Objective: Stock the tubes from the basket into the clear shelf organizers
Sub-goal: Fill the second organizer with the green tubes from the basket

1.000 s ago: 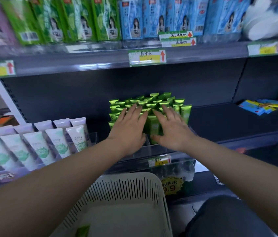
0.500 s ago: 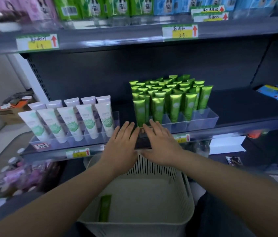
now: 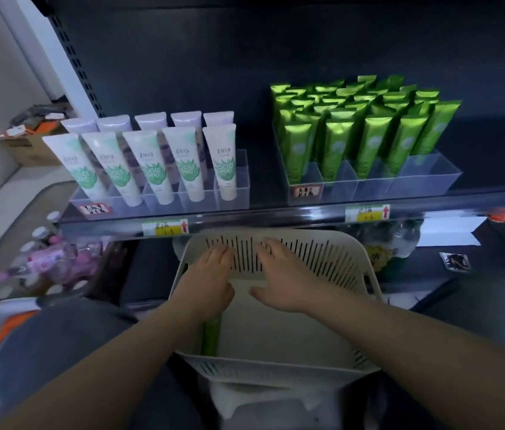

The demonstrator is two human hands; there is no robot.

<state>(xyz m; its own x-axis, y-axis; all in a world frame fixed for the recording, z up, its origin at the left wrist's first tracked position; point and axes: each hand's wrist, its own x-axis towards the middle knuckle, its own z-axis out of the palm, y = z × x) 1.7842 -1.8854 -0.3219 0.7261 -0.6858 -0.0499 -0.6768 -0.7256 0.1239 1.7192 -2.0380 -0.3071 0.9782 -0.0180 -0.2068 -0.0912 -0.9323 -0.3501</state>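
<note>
While both hands hang palms down over the basket [image 3: 366, 276], neither holds anything: the left hand [image 3: 211, 276] and right hand [image 3: 282, 276] have their fingers loosely stretched and sit side by side with a gap between them. One green tube [image 3: 211, 336] lies on the basket floor near its left wall. Its far end is hidden under the left hand, and I cannot tell whether the hand touches it. Above, on the shelf [image 3: 276, 216], the right organizer [image 3: 425, 178] is packed with upright green tubes [image 3: 353, 125]. The left organizer [image 3: 240, 181] holds white tubes [image 3: 152, 162] in front and lilac tubes [image 3: 151, 120] behind, all leaning back.
</note>
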